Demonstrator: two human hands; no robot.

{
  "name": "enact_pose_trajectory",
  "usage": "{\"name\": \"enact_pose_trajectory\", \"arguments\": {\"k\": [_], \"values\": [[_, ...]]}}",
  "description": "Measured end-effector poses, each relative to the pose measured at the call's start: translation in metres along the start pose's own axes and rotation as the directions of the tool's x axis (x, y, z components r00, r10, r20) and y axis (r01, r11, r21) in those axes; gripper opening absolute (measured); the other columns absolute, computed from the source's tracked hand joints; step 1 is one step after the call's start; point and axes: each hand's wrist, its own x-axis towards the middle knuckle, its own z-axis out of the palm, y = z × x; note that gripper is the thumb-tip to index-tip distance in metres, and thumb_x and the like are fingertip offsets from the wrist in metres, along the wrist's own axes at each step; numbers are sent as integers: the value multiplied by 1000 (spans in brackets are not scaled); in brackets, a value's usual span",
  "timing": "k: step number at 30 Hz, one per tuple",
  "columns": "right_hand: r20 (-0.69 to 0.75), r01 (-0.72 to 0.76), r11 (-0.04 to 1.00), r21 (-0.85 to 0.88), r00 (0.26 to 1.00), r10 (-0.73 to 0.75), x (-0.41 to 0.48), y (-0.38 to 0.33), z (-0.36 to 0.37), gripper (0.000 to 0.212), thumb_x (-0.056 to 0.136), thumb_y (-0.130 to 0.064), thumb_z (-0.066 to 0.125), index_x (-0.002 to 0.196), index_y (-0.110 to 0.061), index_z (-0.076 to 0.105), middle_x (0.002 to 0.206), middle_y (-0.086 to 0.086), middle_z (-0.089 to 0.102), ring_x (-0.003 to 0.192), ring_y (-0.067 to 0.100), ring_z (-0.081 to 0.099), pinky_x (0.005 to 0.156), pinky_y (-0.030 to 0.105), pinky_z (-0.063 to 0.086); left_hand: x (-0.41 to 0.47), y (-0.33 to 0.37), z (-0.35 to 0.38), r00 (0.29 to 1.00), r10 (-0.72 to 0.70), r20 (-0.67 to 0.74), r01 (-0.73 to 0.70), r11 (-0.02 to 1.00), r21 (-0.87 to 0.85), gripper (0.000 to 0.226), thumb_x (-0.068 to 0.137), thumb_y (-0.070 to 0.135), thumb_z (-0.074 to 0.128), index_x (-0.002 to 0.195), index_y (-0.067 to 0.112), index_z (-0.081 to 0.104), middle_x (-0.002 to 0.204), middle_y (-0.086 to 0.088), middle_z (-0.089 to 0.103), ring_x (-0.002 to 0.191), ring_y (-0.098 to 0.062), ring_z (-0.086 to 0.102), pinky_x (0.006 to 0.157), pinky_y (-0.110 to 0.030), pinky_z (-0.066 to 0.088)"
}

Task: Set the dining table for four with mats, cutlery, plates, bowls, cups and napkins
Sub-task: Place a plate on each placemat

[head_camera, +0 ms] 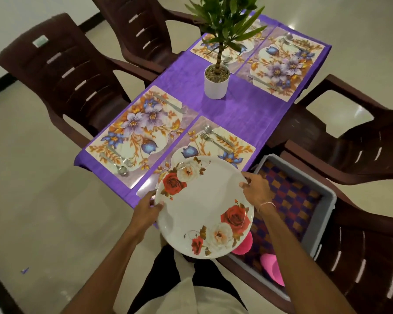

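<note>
A person's left hand (pixel 149 208) grips the left rim of a large white plate (pixel 202 211) printed with red and cream roses. The thumb lies on top and the fingers curl beneath. The right hand (pixel 256 191) grips the opposite rim, fingers bent over the edge, and a thin bracelet circles that wrist.

The plate is held over the near edge of the table, partly covering the near right mat (pixel 222 143). A fork and spoon (pixel 210 134) lie side by side toward that floral mat's far end. Just beside it, the near left mat (pixel 136 132) also carries cutlery. The far left mat (pixel 204 52) and far right mat (pixel 281 64) lie well apart from the hands.

All four mats rest on a purple tablecloth (pixel 236 109), with a potted plant (pixel 216 83) in a white pot at the middle. To the right, a grey tub (pixel 326 220) lined with checked cloth sits on a chair seat and holds pink items (pixel 270 268). Brown plastic chairs (pixel 61 71) ring the table.
</note>
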Motion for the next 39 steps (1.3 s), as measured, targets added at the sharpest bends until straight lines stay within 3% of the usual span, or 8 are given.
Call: {"name": "enact_pose_trajectory", "arguments": {"k": [7,10,14,20,24,29,33,39], "values": [[-214,-147,971,190,959,187,-8,14,34,30,94,-4,65,113,-22,78,94,3,78,83,24,68,72,31,51,76,52,-13,999,-14,-35,17,996,82,21,84,12,82,104,14,79,87,4,78,79,-18,73,66,-27,53],[-267,-205,952,226,927,263,-5,1,50,31,95,-3,63,117,-21,77,90,4,75,81,23,65,72,28,43,106,69,-18,998,66,-19,-62,983,172,21,85,11,81,105,14,80,85,7,77,85,-20,73,71,-26,54],[-295,-260,924,280,893,341,10,-11,76,33,97,-4,57,115,-23,77,92,2,78,84,25,72,66,29,49,143,82,-21,982,188,35,-188,916,356,24,88,11,77,112,14,80,97,-4,79,92,-23,73,83,-33,53],[-320,-302,930,208,878,357,23,-4,94,39,99,-12,59,132,-31,69,91,8,78,76,26,70,64,34,57,176,83,-21,968,210,138,-250,859,447,23,89,11,76,112,11,79,100,-9,79,87,-18,68,77,-24,41],[-328,-336,924,183,865,379,28,-2,96,37,100,-11,61,132,-27,69,94,11,77,81,30,69,68,29,48,187,81,-17,969,180,172,-238,872,429,24,90,9,76,114,9,78,103,-9,79,89,-18,67,80,-24,43],[-322,-345,921,179,864,387,35,-1,97,37,101,-12,60,134,-27,68,93,8,77,81,29,68,71,36,57,197,81,-18,969,163,185,-223,900,374,31,90,9,76,121,10,75,107,-10,78,89,-19,69,84,-29,51],[-317,-343,922,181,867,385,38,0,98,38,102,-15,60,137,-28,65,94,6,77,76,25,68,68,30,57,197,82,-16,966,189,176,-246,882,402,31,92,10,74,123,10,74,109,-10,77,93,-22,69,83,-26,47],[-326,-329,932,152,874,361,36,-3,97,35,103,-23,59,137,-30,65,106,2,77,82,22,69,60,20,51,198,83,-15,958,232,167,-283,840,462,36,91,15,77,126,9,73,114,-13,76,100,-32,72,98,-44,55]]}}
